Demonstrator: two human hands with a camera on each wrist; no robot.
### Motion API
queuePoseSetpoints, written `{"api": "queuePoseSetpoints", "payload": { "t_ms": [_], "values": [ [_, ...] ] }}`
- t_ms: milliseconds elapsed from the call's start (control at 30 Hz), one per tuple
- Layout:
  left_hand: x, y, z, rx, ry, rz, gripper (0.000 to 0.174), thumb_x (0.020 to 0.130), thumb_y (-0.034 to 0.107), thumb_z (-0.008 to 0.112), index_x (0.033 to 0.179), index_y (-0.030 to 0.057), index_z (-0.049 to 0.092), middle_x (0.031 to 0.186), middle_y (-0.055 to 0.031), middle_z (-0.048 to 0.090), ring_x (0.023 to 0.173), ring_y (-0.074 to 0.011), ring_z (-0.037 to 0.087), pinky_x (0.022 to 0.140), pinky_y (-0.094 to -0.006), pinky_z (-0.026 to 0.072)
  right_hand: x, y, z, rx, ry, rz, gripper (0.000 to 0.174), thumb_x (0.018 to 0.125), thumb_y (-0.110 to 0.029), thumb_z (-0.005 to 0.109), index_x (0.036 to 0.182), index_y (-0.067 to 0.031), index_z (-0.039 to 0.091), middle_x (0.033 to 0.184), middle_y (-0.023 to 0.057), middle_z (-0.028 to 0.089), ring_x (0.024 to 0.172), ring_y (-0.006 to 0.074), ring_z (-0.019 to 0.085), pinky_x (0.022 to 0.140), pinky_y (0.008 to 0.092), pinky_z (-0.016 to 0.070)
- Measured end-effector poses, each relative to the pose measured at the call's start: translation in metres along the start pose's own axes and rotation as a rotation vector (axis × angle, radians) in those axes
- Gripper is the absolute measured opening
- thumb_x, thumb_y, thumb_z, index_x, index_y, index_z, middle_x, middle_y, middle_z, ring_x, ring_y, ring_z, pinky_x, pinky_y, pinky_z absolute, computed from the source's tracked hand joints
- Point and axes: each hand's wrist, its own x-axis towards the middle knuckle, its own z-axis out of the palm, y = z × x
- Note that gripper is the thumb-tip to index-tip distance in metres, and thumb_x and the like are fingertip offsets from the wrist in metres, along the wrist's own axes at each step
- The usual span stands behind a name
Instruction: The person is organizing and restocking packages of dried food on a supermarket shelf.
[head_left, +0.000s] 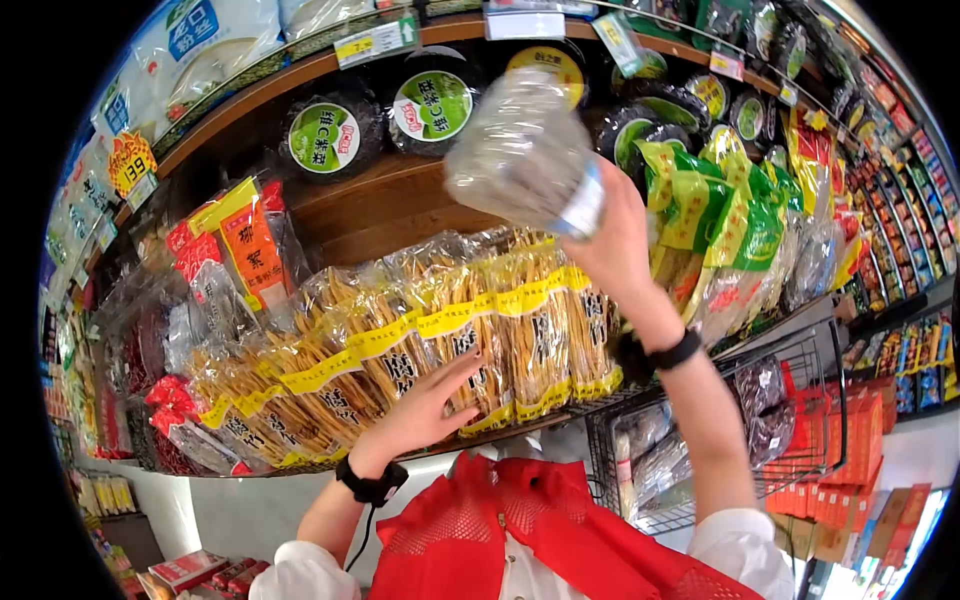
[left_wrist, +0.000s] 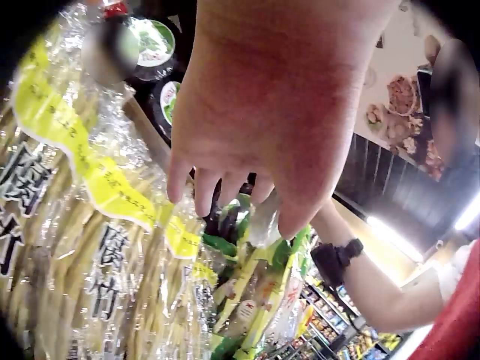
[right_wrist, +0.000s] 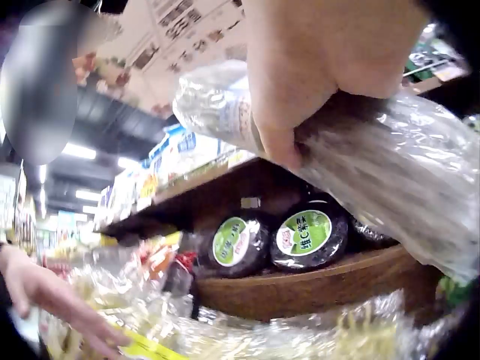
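Observation:
My right hand (head_left: 618, 232) grips a clear plastic package (head_left: 510, 160) with greyish-brown contents, holding it up above the shelf; it is blurred in the head view. In the right wrist view the package (right_wrist: 397, 161) is long and shiny, and the fingers are curled over it. My left hand (head_left: 418, 408) has its fingers extended, low over the front of the packs of dried yuba sticks (head_left: 535, 335) with yellow bands. From the left wrist view, the left hand (left_wrist: 262, 120) holds nothing, its palm and fingers showing beside the packs.
Behind the yuba packs, round dark seaweed packs (head_left: 432, 106) with green labels stand on a wooden shelf (head_left: 380, 200). Green-and-yellow bags (head_left: 735, 225) are at right, red-and-yellow bags (head_left: 250, 245) at left. A wire shopping cart (head_left: 715, 440) with packages stands at the lower right.

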Motion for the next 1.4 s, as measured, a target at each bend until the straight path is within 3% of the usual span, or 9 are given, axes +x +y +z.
{"api": "queuePoseSetpoints", "payload": {
  "t_ms": [233,333,467,633,1000,1167,1233,1267,1400],
  "values": [
    [-0.055,-0.019,0.009,-0.099,0.270,-0.326,0.056,0.077,0.008,0.060,0.129,0.0073,0.038,0.133,-0.0147,0.038,0.123,-0.0319,0.037,0.099,-0.0358,0.0329,0.071,0.068,0.120,-0.426,-0.656,-0.243,0.070,0.062,-0.005,0.065,0.126,-0.0078,0.036,0.115,0.0140,0.045,0.110,0.0331,0.042,0.094,0.0579,0.0305],
    [-0.079,-0.024,0.021,-0.176,0.398,-0.426,0.055,0.077,0.006,0.060,0.128,0.0061,0.039,0.133,-0.0152,0.039,0.122,-0.0312,0.037,0.099,-0.0352,0.0325,0.070,0.094,0.160,-0.467,-0.759,-0.320,0.070,0.060,-0.007,0.065,0.124,-0.0090,0.037,0.115,0.0120,0.046,0.109,0.0308,0.043,0.092,0.0508,0.0334],
    [-0.102,-0.026,0.042,-0.227,0.459,-0.618,0.055,0.076,0.004,0.061,0.127,0.0042,0.040,0.128,-0.0162,0.043,0.120,-0.0310,0.041,0.097,-0.0352,0.0342,0.067,0.107,0.178,-0.503,-1.036,-0.228,0.067,0.067,-0.006,0.065,0.126,-0.0062,0.034,0.120,0.0153,0.042,0.112,0.0329,0.041,0.088,0.0564,0.0365],
    [-0.104,-0.019,0.067,-0.240,0.486,-0.684,0.054,0.075,0.005,0.062,0.125,0.0030,0.041,0.122,-0.0176,0.048,0.112,-0.0314,0.047,0.093,-0.0353,0.0379,0.061,0.126,0.187,-0.487,-1.106,-0.219,0.076,0.060,-0.012,0.074,0.124,-0.0024,0.033,0.116,0.0165,0.044,0.109,0.0347,0.045,0.083,0.0469,0.0441],
    [-0.096,-0.022,0.057,-0.217,0.563,-0.662,0.050,0.075,0.000,0.060,0.122,0.0034,0.045,0.117,-0.0163,0.051,0.108,-0.0290,0.050,0.092,-0.0346,0.0384,0.056,0.157,0.205,-0.471,-1.217,-0.366,0.076,0.064,-0.007,0.072,0.127,-0.0008,0.031,0.123,0.0163,0.041,0.111,0.0332,0.044,0.085,0.0423,0.0461],
    [-0.008,-0.014,-0.040,0.054,0.539,-0.459,0.038,0.078,-0.001,0.052,0.116,0.0037,0.051,0.113,-0.0154,0.054,0.105,-0.0319,0.051,0.092,-0.0382,0.0382,0.040,0.165,0.200,-0.381,-1.225,-0.598,0.062,0.065,0.007,0.063,0.120,-0.0001,0.036,0.119,0.0190,0.044,0.110,0.0339,0.045,0.087,0.0376,0.0448],
    [0.051,-0.024,-0.070,0.281,0.570,-0.208,0.034,0.079,-0.003,0.048,0.112,0.0039,0.053,0.109,-0.0147,0.056,0.102,-0.0309,0.052,0.089,-0.0400,0.0401,0.039,0.166,0.197,-0.353,-1.194,-0.613,0.049,0.072,0.002,0.053,0.119,-0.0005,0.038,0.116,0.0184,0.046,0.109,0.0332,0.046,0.087,0.0374,0.0441],
    [0.078,-0.037,-0.084,0.417,0.466,-0.151,0.035,0.080,-0.004,0.046,0.113,0.0041,0.052,0.111,-0.0158,0.055,0.102,-0.0325,0.052,0.088,-0.0398,0.0407,0.039,0.167,0.196,-0.324,-1.161,-0.631,0.039,0.079,-0.004,0.044,0.118,-0.0009,0.040,0.114,0.0177,0.049,0.109,0.0325,0.048,0.087,0.0372,0.0435],
    [0.145,-0.119,-0.110,0.722,0.080,-0.186,0.034,0.080,0.000,0.048,0.114,0.0048,0.052,0.113,-0.0160,0.054,0.103,-0.0329,0.051,0.087,-0.0397,0.0414,0.034,0.174,0.201,-0.211,-1.050,-0.468,0.028,0.080,-0.005,0.043,0.107,-0.0009,0.042,0.117,0.0199,0.046,0.107,0.0359,0.048,0.088,0.0388,0.0432]
  ]
}}
